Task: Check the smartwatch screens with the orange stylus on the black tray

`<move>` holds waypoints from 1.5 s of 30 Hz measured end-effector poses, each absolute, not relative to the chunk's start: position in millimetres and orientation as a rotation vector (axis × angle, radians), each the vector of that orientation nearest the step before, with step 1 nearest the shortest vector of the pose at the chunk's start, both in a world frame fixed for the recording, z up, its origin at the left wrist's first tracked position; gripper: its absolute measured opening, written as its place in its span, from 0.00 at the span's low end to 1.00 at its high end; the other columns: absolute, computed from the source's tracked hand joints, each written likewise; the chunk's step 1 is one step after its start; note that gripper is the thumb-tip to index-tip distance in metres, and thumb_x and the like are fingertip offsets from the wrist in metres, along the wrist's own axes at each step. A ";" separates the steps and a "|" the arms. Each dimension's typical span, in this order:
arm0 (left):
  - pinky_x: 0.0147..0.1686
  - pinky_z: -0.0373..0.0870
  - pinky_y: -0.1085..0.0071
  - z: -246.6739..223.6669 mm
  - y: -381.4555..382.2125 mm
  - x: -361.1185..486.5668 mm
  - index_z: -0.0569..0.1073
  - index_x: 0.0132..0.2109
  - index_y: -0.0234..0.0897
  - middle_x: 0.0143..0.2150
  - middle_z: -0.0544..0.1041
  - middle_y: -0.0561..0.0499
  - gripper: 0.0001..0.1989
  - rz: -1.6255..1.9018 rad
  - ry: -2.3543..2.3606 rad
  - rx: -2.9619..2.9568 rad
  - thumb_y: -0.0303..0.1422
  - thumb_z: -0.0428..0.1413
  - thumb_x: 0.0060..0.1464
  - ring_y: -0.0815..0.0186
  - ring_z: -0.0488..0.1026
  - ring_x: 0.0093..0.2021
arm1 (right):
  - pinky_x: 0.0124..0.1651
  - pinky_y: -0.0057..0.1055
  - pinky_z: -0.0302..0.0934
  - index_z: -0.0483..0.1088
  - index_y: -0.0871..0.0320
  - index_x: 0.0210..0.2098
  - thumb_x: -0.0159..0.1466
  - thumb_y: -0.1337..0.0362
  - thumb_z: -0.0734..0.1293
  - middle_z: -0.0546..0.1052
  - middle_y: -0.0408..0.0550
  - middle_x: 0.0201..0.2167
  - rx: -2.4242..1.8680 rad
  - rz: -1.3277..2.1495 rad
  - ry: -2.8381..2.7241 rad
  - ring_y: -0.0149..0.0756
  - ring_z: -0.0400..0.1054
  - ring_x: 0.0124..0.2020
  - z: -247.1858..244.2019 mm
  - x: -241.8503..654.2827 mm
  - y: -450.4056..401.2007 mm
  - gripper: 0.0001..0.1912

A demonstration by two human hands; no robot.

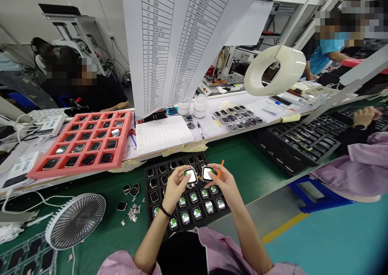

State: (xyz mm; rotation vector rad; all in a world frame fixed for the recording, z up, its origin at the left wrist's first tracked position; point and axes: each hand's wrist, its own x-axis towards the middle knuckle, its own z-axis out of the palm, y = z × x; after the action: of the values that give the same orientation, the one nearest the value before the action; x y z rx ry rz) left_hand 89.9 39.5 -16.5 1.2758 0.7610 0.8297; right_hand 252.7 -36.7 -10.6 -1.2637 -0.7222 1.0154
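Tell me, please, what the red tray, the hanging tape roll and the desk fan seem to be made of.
The red tray looks like matte foam: thick, dull walls, though plastic is possible. The tape roll seems glossy, translucent plastic film, given its milky sheen. The fan looks like smooth, pale plastic, judging by its slim moulded ribs.

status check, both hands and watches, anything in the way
Left hand holding lit watch; right hand holding second lit watch, orange stick; black tray below; fingers overlap watch edges.

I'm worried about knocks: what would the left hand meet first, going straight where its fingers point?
Likely the lit watch in the right hand, though depth between them is unclear.
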 end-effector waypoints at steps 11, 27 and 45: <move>0.31 0.67 0.73 -19.0 40.3 89.1 0.71 0.41 0.36 0.40 0.76 0.46 0.15 0.819 0.731 1.307 0.41 0.60 0.51 0.66 0.72 0.34 | 0.22 0.30 0.67 0.73 0.53 0.38 0.54 0.54 0.73 0.74 0.47 0.39 -1.309 0.976 -0.743 0.31 0.68 0.23 -16.3 250.6 -34.2 0.15; 0.25 0.66 0.75 -19.2 41.2 89.3 0.72 0.35 0.35 0.32 0.75 0.50 0.15 0.855 0.831 1.262 0.43 0.61 0.48 0.69 0.69 0.27 | 0.19 0.28 0.61 0.72 0.55 0.34 0.50 0.53 0.75 0.74 0.47 0.34 -1.314 0.943 -0.677 0.32 0.68 0.21 -17.2 245.5 -27.9 0.17; 0.42 0.71 0.67 -24.7 42.4 85.9 0.68 0.50 0.39 0.49 0.74 0.44 0.21 0.831 0.719 1.291 0.38 0.61 0.50 0.59 0.72 0.48 | 0.24 0.27 0.68 0.69 0.52 0.43 0.50 0.61 0.75 0.73 0.47 0.40 -1.212 0.984 -0.759 0.35 0.72 0.30 -23.1 244.2 -25.5 0.22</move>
State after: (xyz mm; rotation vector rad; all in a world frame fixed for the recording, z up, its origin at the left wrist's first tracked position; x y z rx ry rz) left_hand 85.9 42.4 -24.7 1.2905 0.7194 0.8312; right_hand 244.2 -25.5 -23.1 -1.2125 -0.7593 0.9841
